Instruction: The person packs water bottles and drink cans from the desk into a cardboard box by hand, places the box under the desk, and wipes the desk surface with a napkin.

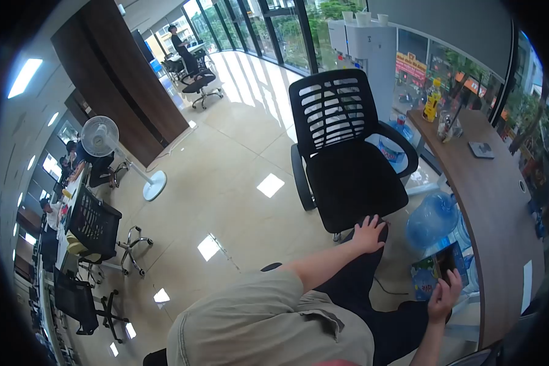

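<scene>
My left hand (370, 235) lies on my dark-trousered knee, fingers spread, holding nothing that I can see. Beyond that knee stands a black office chair (354, 183) with a slatted back and armrests. Low on the right, my right hand (444, 299) is raised over my other leg, its fingers bent and apart, with nothing visible between them. Just past its fingertips is a colourful printed box (426, 277) with a dark patch on it; whether they touch cannot be told.
A wooden table (470, 177) runs along my right, bearing a yellow bottle (432, 100) and a flat grey item (481, 150). Blue water jugs (430, 222) sit below. A water dispenser (372, 67) stands behind the chair. Leftward are a white fan (154, 185), more chairs (94, 229) and several people.
</scene>
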A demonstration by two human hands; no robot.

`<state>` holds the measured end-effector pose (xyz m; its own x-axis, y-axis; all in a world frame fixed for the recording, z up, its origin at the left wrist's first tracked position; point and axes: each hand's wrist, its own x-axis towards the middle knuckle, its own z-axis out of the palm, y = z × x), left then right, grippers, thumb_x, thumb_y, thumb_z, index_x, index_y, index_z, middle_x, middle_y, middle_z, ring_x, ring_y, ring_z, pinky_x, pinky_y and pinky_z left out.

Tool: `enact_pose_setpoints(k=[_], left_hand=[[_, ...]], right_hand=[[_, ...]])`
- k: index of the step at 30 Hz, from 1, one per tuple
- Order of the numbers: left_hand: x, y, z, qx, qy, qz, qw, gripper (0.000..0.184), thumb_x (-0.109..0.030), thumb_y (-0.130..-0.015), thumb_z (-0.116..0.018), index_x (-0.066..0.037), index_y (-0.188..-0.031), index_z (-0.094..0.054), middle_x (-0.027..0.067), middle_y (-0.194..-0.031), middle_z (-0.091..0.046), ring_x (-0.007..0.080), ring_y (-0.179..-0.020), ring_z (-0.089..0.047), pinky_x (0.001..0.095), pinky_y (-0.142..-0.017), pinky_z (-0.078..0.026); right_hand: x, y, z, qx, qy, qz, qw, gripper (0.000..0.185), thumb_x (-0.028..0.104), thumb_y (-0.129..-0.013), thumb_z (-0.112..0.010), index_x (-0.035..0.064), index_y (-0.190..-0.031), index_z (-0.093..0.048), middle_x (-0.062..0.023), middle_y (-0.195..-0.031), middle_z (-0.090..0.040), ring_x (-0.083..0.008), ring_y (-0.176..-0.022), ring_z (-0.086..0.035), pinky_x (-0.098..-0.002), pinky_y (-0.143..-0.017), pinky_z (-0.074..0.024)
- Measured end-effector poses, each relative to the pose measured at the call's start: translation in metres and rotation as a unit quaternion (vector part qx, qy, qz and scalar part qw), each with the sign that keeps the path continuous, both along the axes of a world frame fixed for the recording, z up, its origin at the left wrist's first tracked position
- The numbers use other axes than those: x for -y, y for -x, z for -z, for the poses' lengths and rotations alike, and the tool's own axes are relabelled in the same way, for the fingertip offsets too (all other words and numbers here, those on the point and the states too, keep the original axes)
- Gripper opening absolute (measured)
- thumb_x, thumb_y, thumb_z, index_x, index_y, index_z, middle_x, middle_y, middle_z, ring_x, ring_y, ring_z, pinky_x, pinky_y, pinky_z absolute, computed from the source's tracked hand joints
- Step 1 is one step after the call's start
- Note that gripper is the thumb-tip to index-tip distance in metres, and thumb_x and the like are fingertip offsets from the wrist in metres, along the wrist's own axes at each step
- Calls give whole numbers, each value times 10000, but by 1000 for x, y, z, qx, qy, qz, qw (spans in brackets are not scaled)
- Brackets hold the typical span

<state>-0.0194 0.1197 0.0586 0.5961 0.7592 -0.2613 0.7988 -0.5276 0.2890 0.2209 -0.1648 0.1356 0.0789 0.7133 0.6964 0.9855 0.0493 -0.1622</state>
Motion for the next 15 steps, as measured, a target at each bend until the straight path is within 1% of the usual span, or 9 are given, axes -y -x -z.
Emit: enact_pose_setpoints(k=[3, 4, 6, 7, 8, 11, 12, 14, 15], left_hand=[[-25, 14, 20, 12, 62, -88, 994, 945, -652, -948, -663, -225, -1699, -279, 170, -1761, -247, 434, -1570, -349, 634, -1169, -435], [-24, 16, 23, 16, 54, -87, 995, 945, -652, -948, -663, -225, -1699, -279, 170, -1761, -247, 434, -1570, -349, 634, -1169, -435], [-28, 19, 29, 14, 54, -152, 987, 938, -642, -942, -670, -207, -1686, -302, 183, -1731, -300, 433, -1542, -391, 619, -1153, -447], [-34, 17, 33, 13, 51, -152, 987, 938, -642, -942, -670, -207, -1686, -302, 183, -1731, -300, 433, -1542, -391, 619, -1153, -447], [-37, 15, 34, 14, 49, -154, 987, 935, -644, -947, -659, -207, -1689, -294, 184, -1722, -316, 431, -1529, -410, 606, -1152, -451], [-40, 12, 35, -1, 51, -162, 986, 927, -638, -956, -648, -206, -1691, -284, 180, -1707, -340, 425, -1516, -432, 589, -1154, -452], [-39, 10, 37, -8, 46, -164, 985, 922, -631, -959, -648, -205, -1692, -283, 175, -1703, -348, 422, -1514, -434, 584, -1157, -449], [-44, 5, 38, -31, 53, -176, 982, 923, -637, -965, -638, -214, -1697, -269, 171, -1707, -346, 422, -1521, -425, 586, -1167, -439], [-48, 0, 42, -35, 54, -172, 983, 923, -637, -965, -638, -214, -1697, -269, 171, -1707, -346, 422, -1521, -425, 586, -1167, -439]], right_hand=[[-41, -13, 19, -85, 31, -1, 996, 114, 51, -973, -648, -18, -1057, -680, -202, -1370, -642, -435, -1396, -550, -534, -1148, -435], [-52, -23, 23, -83, 23, -1, 996, 114, 51, -973, -648, -18, -1057, -680, -202, -1370, -642, -435, -1396, -550, -534, -1148, -435], [-72, -49, 44, -194, 69, 42, 978, 119, 57, -985, -635, -20, -1065, -678, -208, -1393, -621, -441, -1413, -525, -531, -1157, -429], [-82, -67, 62, -193, 102, 69, 973, 188, 85, -996, -647, -14, -1155, -667, -211, -1434, -594, -433, -1428, -504, -508, -1173, -421], [-95, -82, 77, -195, 101, 69, 973, 188, 85, -996, -647, -14, -1155, -667, -211, -1434, -594, -433, -1428, -504, -508, -1173, -421], [-111, -128, 139, -270, 229, 179, 918, 410, 162, -997, -704, 21, -1368, -599, -208, -1516, -549, -404, -1440, -499, -472, -1194, -412], [-108, -140, 160, -275, 236, 181, 914, 410, 162, -997, -704, 21, -1368, -599, -208, -1516, -549, -404, -1440, -499, -472, -1194, -412], [-110, -158, 194, -337, 345, 276, 831, 565, 276, -965, -768, 42, -1438, -564, -198, -1554, -520, -392, -1469, -470, -488, -1214, -394], [-109, -163, 205, -342, 346, 280, 828, 565, 276, -965, -768, 42, -1438, -564, -198, -1554, -520, -392, -1469, -470, -488, -1214, -394]])
